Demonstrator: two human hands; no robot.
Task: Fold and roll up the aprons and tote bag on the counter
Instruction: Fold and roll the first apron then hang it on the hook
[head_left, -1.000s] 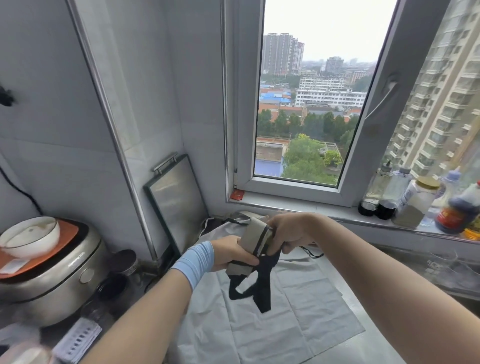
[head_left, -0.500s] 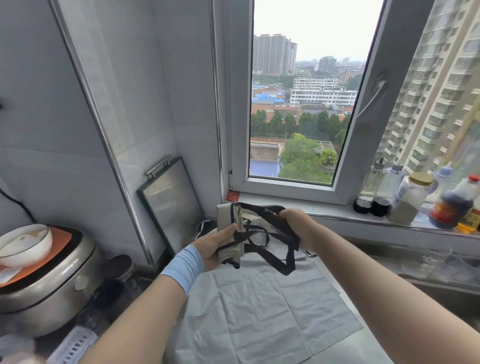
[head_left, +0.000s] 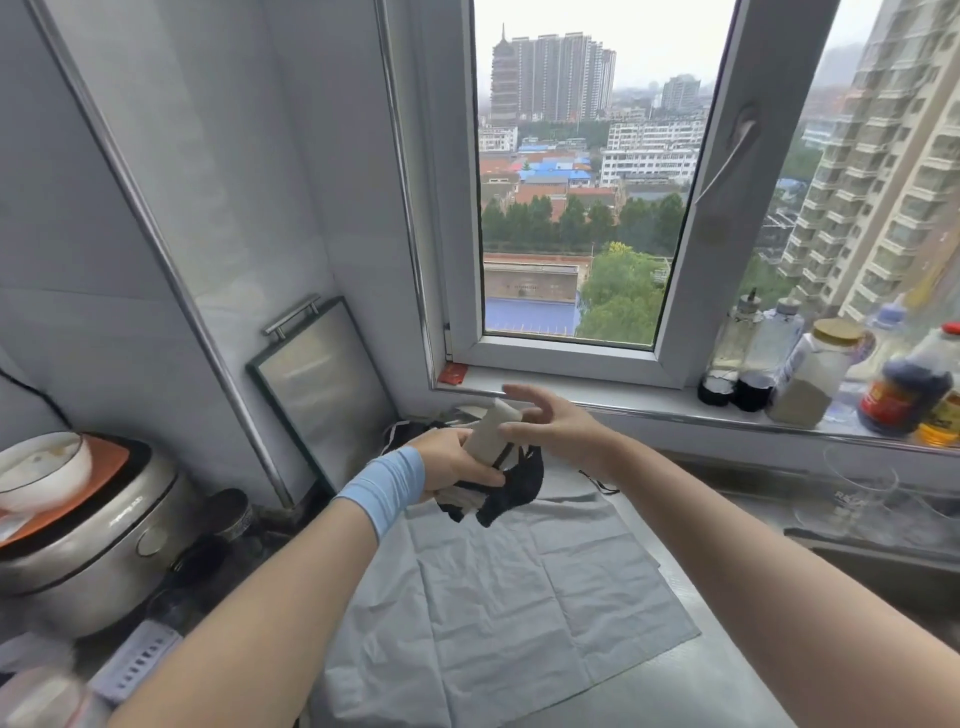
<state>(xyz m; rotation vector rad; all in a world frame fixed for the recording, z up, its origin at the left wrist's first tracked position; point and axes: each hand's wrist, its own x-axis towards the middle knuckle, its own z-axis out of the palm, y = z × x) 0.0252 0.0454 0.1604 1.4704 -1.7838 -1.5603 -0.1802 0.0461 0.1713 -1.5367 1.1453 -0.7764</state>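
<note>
**Letting go of the straps, roll kept in one hand**

At eight o'clock in the view a rice cooker (head_left: 104, 551) stands with a white bowl (head_left: 41, 467) on its lid. A framed board (head_left: 322, 384) leans on the wall at eleven o'clock from the hands.

Near the middle, the left hand (head_left: 457, 462) holds the beige roll (head_left: 493, 431) in the air above the counter (head_left: 701, 686), fingers curled round its lower half. The roll tilts toward one o'clock. Half a second ago the black straps (head_left: 514, 488) were pulled out in wide loops. Now they sit bunched at the roll's lower end, at five o'clock of the left hand.

The right hand (head_left: 556, 431), which then pinched the straps, has released them. Its fingers are straight and spread at three o'clock of the roll, touching or just beside its top.

Below, at six o'clock, a creased grey cloth (head_left: 519, 597) lies flat on the counter as before. Bottles (head_left: 810, 379) line the sill at three o'clock.
</note>
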